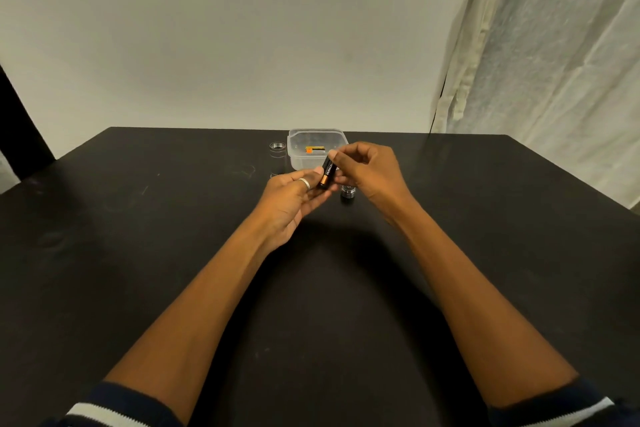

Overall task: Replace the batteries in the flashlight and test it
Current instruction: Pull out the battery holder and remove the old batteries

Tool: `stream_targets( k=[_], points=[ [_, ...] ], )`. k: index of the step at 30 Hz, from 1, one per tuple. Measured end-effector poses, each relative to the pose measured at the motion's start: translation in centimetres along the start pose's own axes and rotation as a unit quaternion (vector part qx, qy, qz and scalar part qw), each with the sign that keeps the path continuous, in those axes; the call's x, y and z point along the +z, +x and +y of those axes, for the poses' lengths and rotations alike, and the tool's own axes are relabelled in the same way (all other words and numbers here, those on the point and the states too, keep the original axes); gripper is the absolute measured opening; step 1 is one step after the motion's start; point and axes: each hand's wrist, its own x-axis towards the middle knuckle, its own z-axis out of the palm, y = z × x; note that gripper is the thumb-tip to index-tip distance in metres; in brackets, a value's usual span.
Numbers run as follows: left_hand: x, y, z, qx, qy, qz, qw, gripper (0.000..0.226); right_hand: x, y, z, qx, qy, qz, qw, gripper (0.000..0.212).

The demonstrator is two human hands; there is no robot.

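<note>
A black and copper battery (327, 173) is held tilted above the black table (138, 253), copper end down. My right hand (367, 170) pinches its upper black end between thumb and fingertips. My left hand (291, 198), with a ring on one finger, cups the lower copper end with thumb and curled fingers. A small dark flashlight cap (347, 191) stands on the table just below my right hand. A metal threaded flashlight piece (277, 146) sits further back to the left. Whether my left hand hides another part, I cannot tell.
A clear plastic container (294, 158) stands at the table's far edge behind my hands, with an orange and yellow battery (315, 149) inside. A pale wall lies beyond it, and a curtain (554, 62) hangs at the right.
</note>
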Motion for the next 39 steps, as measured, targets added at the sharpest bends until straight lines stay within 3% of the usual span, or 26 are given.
stream_targets(
  k=[2, 5, 10, 22, 29, 39],
  points=[
    [-0.2, 0.1, 0.0, -0.005, -0.010, 0.003, 1.000, 0.020, 0.2, -0.2, 0.0, -0.033, -0.048, 0.008, 0.998, 0.012],
    [-0.2, 0.1, 0.0, -0.005, -0.023, 0.011, 1.000, 0.016, 0.3, -0.8, 0.2, -0.114, -0.154, 0.006, 0.982, 0.028],
    [-0.2, 0.1, 0.2, -0.009, -0.022, 0.019, 1.000, 0.016, 0.3, -1.3, 1.3, -0.213, -0.212, -0.025, 0.954, 0.044],
    [-0.1, -0.2, 0.2, -0.020, 0.032, 0.026, 0.999, 0.012, -0.7, -1.2, 1.4, -0.291, -0.293, -0.033, 0.910, 0.049],
    [0.0, -0.2, 0.1, -0.015, 0.057, 0.024, 0.998, 0.014, -1.0, -1.6, 0.8, -0.309, -0.356, -0.037, 0.881, 0.065],
    [0.1, -0.2, 0.2, -0.022, 0.066, 0.037, 0.997, 0.019, -1.0, -1.6, 0.7, -0.286, -0.356, -0.062, 0.888, 0.061]
  ],
)
